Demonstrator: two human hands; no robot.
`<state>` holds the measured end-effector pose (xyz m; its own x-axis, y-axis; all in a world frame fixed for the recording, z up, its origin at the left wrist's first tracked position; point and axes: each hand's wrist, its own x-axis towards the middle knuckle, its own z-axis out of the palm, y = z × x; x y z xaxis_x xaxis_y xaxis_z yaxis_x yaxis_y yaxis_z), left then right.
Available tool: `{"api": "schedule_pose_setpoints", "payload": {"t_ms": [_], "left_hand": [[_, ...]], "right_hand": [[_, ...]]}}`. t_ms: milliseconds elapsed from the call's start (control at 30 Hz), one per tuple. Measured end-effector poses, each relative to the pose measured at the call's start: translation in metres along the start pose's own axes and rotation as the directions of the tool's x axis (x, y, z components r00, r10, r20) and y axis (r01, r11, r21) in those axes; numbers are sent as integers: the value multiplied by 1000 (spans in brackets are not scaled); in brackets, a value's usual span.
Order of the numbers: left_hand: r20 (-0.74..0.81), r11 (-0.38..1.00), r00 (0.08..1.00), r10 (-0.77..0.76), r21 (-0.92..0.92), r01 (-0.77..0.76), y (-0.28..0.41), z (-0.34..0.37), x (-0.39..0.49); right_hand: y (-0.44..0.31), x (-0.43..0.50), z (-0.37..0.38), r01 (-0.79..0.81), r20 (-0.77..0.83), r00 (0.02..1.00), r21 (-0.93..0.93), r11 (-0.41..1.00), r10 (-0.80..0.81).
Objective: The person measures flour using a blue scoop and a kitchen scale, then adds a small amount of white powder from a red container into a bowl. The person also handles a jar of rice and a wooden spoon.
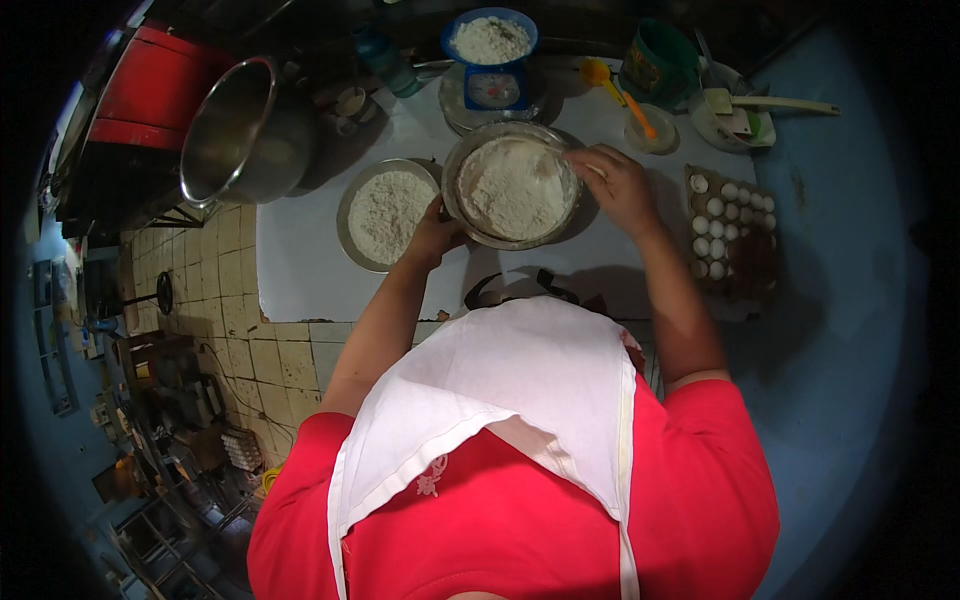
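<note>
A round metal bowl [452, 180] of white flour [517, 191] is before me, over the white tabletop. My left hand [435, 236] grips its lower left rim. My right hand [616, 186] has its fingers at the right rim; the fingertips are partly blurred, and whether a small utensil is among them is unclear. Just left of the bowl, a shallow round metal pan [343, 225] holds more flour [390, 214], and my left hand overlaps its right edge. Behind the bowl stands a blue dial kitchen scale [495, 88] with a flour-filled blue pan [450, 45] on top.
A large steel mixing bowl [289, 150] leans at the table's left. An egg tray [694, 196] with several white eggs sits right. Farther back are a teal bottle [386, 60], a yellow scoop [596, 73], a green tub [658, 64], and a utensil-filled white basin [712, 131]. A blue wall [832, 225] rises right.
</note>
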<state>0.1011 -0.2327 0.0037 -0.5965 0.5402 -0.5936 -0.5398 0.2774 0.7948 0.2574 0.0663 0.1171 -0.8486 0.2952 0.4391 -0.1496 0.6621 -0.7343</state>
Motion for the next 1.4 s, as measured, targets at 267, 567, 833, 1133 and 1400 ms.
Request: {"api": "schedule_pose_setpoints", "payload": {"t_ms": [267, 567, 833, 1133, 1400], "left_hand": [[-6, 1000, 1000, 11, -3, -11, -6, -3, 3], [-273, 721, 838, 473, 666, -190, 20, -7, 50], [-323, 660, 604, 728, 569, -491, 118, 89, 131], [-592, 779, 507, 626, 488, -393, 127, 130, 198], [-457, 622, 428, 780, 643, -447, 122, 63, 189]], "right_hand": [[9, 57, -18, -63, -417, 878, 383, 922, 234], [23, 66, -26, -158, -460, 759, 555, 817, 460], [57, -34, 0, -414, -212, 769, 554, 722, 603], [68, -59, 6, -476, -63, 767, 612, 632, 638], [89, -30, 13, -447, -16, 807, 637, 628, 591]]}}
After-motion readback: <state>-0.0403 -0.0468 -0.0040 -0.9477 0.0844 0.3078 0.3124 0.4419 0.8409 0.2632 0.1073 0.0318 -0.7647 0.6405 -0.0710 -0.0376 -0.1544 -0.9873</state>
